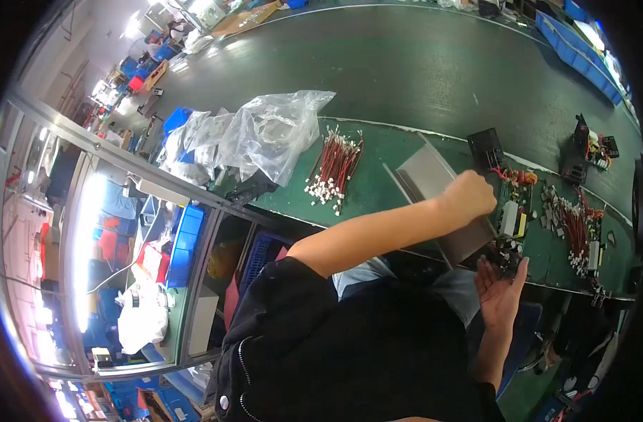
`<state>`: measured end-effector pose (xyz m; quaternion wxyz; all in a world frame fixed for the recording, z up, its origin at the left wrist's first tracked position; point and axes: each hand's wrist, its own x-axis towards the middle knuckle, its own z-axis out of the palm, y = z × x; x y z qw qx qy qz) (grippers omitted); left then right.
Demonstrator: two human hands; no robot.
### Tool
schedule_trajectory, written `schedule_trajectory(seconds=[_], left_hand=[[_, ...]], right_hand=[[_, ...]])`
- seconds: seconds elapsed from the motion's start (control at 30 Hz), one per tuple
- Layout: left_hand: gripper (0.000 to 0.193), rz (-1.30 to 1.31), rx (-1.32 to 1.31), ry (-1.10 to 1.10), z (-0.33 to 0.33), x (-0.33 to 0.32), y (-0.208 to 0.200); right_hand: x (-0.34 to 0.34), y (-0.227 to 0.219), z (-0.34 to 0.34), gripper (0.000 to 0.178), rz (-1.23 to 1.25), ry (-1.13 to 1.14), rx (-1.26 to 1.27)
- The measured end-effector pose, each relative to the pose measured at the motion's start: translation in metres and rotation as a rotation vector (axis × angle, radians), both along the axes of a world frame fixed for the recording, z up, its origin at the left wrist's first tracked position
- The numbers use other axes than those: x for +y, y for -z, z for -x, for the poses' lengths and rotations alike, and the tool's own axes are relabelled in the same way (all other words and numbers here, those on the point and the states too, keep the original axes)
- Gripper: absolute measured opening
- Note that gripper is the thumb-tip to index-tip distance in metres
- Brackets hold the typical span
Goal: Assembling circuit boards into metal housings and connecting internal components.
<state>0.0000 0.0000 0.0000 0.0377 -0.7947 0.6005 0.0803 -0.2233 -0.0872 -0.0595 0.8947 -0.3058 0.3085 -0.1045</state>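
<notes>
My left arm reaches across to the right, and my left hand [469, 200] is closed in a fist above a grey sheet-metal case [428, 173]. What its fingers hold, if anything, is hidden. Palm up, my right hand [501, 299] lies at the near edge of the bench with fingers and thumb stretched out. Just beyond its fingertips is a dark cluster of small parts [506, 254]; whether they touch I cannot tell. A circuit board [511, 214] with a yellow-and-white component and red wires lies to the right of the case.
Red-brown wire bundles with white connectors lie left [335, 169] and right [573, 228] on the green bench. Clear plastic bags [272, 133] are heaped at the left. Black parts [486, 148] sit behind the board. A metal frame [124, 172] with a bright lamp stands left.
</notes>
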Motion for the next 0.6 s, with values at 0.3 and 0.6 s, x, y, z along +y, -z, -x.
schedule_trajectory(seconds=[0.3, 0.6], left_hand=[[0.044, 0.764, -0.371, -0.353, 0.021, 0.058, 0.037], [0.07, 0.806, 0.504, -1.051, 0.029, 0.086, 0.053]], right_hand=[[-0.033, 0.0, 0.02, 0.042, 0.176, 0.082, 0.147], [-0.043, 0.005, 0.064, 0.047, 0.106, 0.371, 0.153]])
